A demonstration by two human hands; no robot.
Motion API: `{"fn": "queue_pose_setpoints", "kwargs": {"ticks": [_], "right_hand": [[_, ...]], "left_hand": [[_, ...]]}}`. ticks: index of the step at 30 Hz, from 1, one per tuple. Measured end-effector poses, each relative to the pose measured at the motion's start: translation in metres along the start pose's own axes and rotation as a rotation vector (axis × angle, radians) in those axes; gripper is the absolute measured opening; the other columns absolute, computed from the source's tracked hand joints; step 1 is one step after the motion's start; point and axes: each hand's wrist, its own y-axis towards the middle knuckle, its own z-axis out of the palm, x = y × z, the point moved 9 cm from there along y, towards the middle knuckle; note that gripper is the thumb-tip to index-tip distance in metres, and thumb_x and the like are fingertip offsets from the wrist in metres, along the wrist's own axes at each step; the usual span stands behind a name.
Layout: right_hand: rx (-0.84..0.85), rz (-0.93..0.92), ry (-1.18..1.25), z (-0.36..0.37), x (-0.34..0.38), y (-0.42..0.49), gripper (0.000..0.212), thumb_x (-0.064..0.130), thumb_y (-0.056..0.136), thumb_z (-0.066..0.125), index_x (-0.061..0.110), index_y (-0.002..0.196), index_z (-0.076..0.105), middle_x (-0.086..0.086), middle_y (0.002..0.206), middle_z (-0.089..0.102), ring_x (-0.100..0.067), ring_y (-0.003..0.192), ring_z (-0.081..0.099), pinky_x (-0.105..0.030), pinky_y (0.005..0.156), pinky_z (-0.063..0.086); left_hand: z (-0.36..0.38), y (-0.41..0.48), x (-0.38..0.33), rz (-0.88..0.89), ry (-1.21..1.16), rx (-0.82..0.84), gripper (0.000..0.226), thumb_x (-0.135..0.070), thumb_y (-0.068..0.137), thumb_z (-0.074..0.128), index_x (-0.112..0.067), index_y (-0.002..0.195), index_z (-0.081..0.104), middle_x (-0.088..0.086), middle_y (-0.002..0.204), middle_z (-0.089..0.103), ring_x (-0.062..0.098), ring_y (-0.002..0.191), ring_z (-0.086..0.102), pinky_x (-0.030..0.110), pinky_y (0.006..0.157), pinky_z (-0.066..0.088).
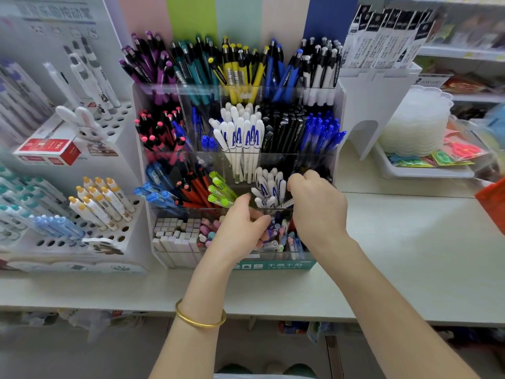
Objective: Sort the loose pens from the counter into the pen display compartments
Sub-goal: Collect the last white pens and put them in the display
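Note:
A clear tiered pen display [274, 265] stands on the white counter [404, 250], its compartments packed with pens sorted by colour. My left hand [237, 231] reaches into the front-row compartment of mixed pastel pens [284, 233], its fingers curled round some of them. Just to the right, my right hand [318, 207] hovers over the third row beside the white pens with blue letters [269, 187]. Its fingertips pinch a blurred dark blue pen [300, 170] at the right-hand compartment. A white tip pokes out under that hand's thumb.
A white rabbit-themed pen stand [90, 149] fills the left. White erasers [175, 233] sit in the front-left compartment. To the right are a white refill holder [379, 88], stacked clear trays [418, 124] and a tray of packets [426, 165]. A red object [494, 203] juts in at the right edge.

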Motion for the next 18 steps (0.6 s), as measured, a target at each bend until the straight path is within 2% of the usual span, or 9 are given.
{"fn": "queue_pose_setpoints", "kwargs": {"ticks": [1,3,5,7,8,10,12,16,18], "right_hand": [[-0.072,-0.024,0.015,-0.001,0.001,0.0,0.032,-0.004,0.08,0.063,0.013,0.106,0.055,-0.006,0.103,0.057,-0.026,0.087,0.054,-0.03,0.055,0.029],[-0.211,-0.043,0.068,-0.003,0.002,0.0,0.03,-0.005,0.067,0.076,0.011,0.086,0.059,-0.006,0.079,0.062,-0.026,0.068,0.058,-0.026,0.047,0.026],[-0.308,-0.066,0.194,-0.006,0.007,-0.001,0.024,-0.004,0.067,0.075,0.009,0.077,0.057,-0.007,0.066,0.058,-0.028,0.051,0.052,-0.023,0.042,0.025],[-0.372,-0.095,0.337,-0.003,0.01,-0.004,0.003,0.004,0.083,0.055,0.006,0.082,0.056,-0.01,0.07,0.055,-0.027,0.048,0.047,-0.026,0.04,0.029],[-0.346,-0.069,0.413,0.001,0.009,-0.003,0.01,0.008,0.088,0.047,0.006,0.088,0.057,-0.011,0.077,0.057,-0.027,0.055,0.049,-0.03,0.044,0.036],[-0.239,-0.005,0.612,0.019,0.006,-0.005,0.015,0.007,0.093,0.048,0.007,0.106,0.056,-0.01,0.097,0.06,-0.025,0.08,0.058,-0.029,0.066,0.046],[-0.198,0.043,0.699,0.029,0.003,-0.01,0.026,0.004,0.093,0.053,0.006,0.119,0.055,-0.009,0.111,0.063,-0.023,0.1,0.059,-0.023,0.08,0.043],[-0.243,0.062,0.611,0.032,0.0,-0.015,0.036,0.006,0.093,0.054,0.003,0.129,0.053,-0.014,0.11,0.068,-0.03,0.102,0.062,-0.037,0.083,0.05],[-0.23,0.061,0.645,0.032,0.0,-0.011,0.038,0.006,0.092,0.056,0.004,0.13,0.051,-0.013,0.109,0.068,-0.027,0.101,0.063,-0.036,0.083,0.051]], "left_hand": [[0.001,0.004,-0.003,0.028,0.059,-0.024,0.031,-0.011,0.094,0.056,-0.017,0.124,0.049,0.005,0.095,0.061,0.021,0.077,0.065,0.037,0.068,0.058],[0.001,0.011,-0.009,0.067,0.162,-0.09,0.016,-0.01,0.091,0.057,-0.013,0.105,0.051,0.009,0.1,0.058,0.027,0.086,0.061,0.043,0.077,0.054],[0.002,0.017,-0.012,0.087,0.216,-0.138,0.017,-0.007,0.09,0.054,-0.007,0.107,0.051,0.013,0.108,0.054,0.03,0.095,0.057,0.039,0.08,0.049],[0.002,0.02,-0.015,0.084,0.261,-0.182,0.025,-0.005,0.094,0.048,-0.004,0.118,0.049,0.014,0.117,0.048,0.031,0.102,0.053,0.031,0.079,0.04],[0.001,0.02,-0.017,0.085,0.28,-0.204,0.028,-0.007,0.096,0.047,-0.004,0.124,0.048,0.015,0.121,0.046,0.032,0.105,0.051,0.029,0.078,0.036],[0.002,0.02,-0.019,0.104,0.305,-0.241,0.032,-0.012,0.098,0.046,-0.007,0.13,0.046,0.016,0.127,0.042,0.036,0.107,0.051,0.028,0.076,0.032],[0.004,0.019,-0.02,0.127,0.316,-0.256,0.035,-0.015,0.099,0.047,-0.008,0.133,0.044,0.017,0.13,0.037,0.038,0.105,0.052,0.028,0.075,0.032],[0.008,0.019,-0.026,0.232,0.385,-0.316,0.034,-0.012,0.098,0.044,-0.008,0.131,0.049,0.017,0.122,0.048,0.034,0.106,0.052,0.03,0.082,0.036],[0.008,0.022,-0.03,0.256,0.467,-0.34,0.03,-0.01,0.096,0.041,-0.005,0.122,0.054,0.018,0.111,0.056,0.036,0.101,0.052,0.035,0.08,0.037]]}}
